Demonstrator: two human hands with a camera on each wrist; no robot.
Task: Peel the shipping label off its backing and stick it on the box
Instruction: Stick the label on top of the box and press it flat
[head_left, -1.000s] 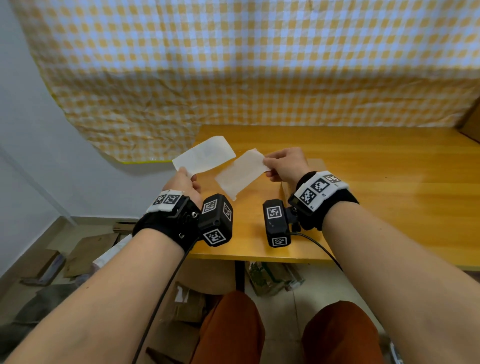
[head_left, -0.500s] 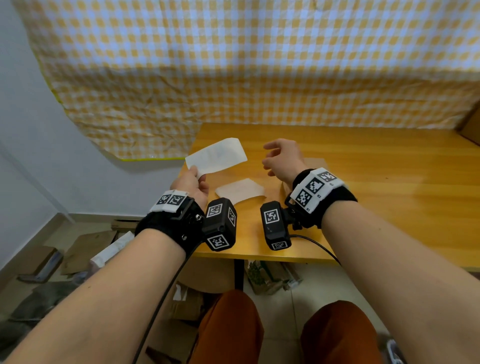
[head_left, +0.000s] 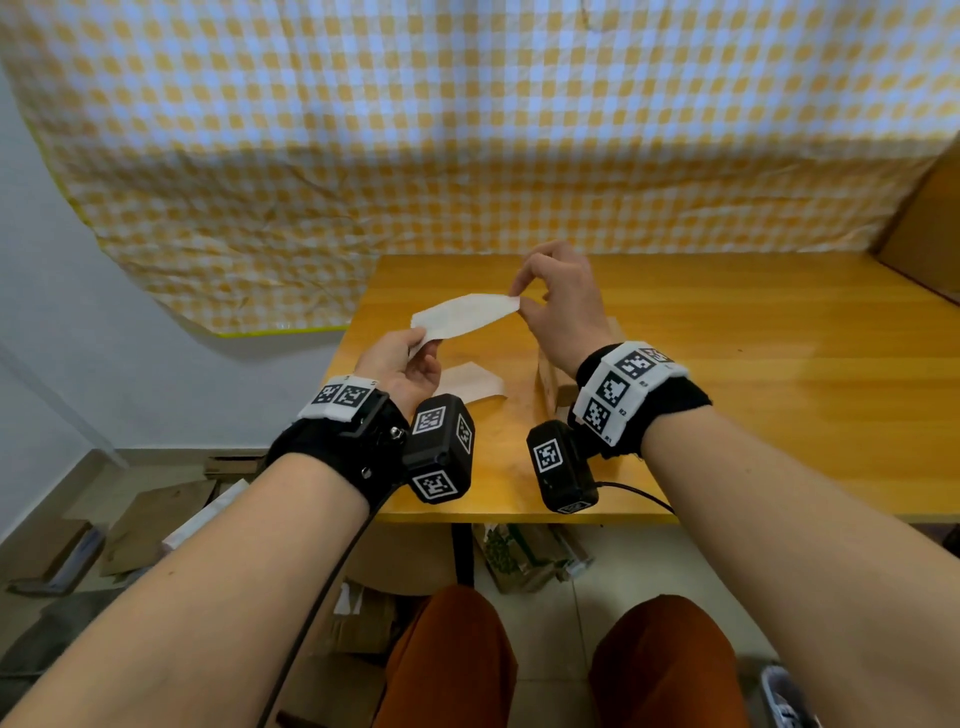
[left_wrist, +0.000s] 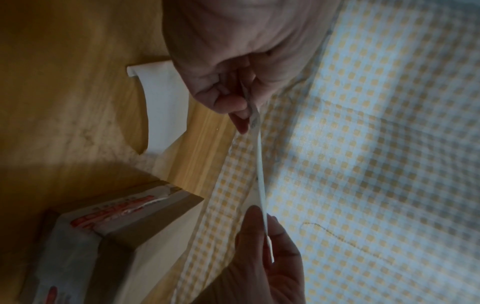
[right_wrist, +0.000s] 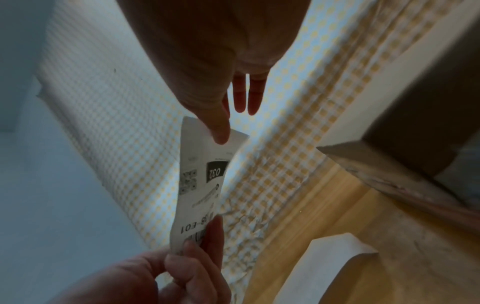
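The white shipping label (head_left: 462, 317) hangs in the air above the table, stretched between both hands. My left hand (head_left: 426, 345) pinches its left end and my right hand (head_left: 519, 306) pinches its right end. The right wrist view shows the label's (right_wrist: 200, 185) printed face with a code square. In the left wrist view the label (left_wrist: 259, 164) is edge-on. The peeled backing (head_left: 470, 382) lies flat on the wooden table (head_left: 779, 395). The brown box (head_left: 550, 379) sits under my right wrist, mostly hidden. In the left wrist view the box (left_wrist: 103, 226) has taped seams.
A yellow checked cloth (head_left: 467, 130) hangs on the wall behind the table. Brown cardboard (head_left: 924, 223) stands at the far right. Cardboard scraps (head_left: 156, 519) and packets lie on the floor under and left of the table. My knees are below the front edge.
My right hand let go of the backing, which dropped onto the table. It then took the free end of the label, which both hands now hold.
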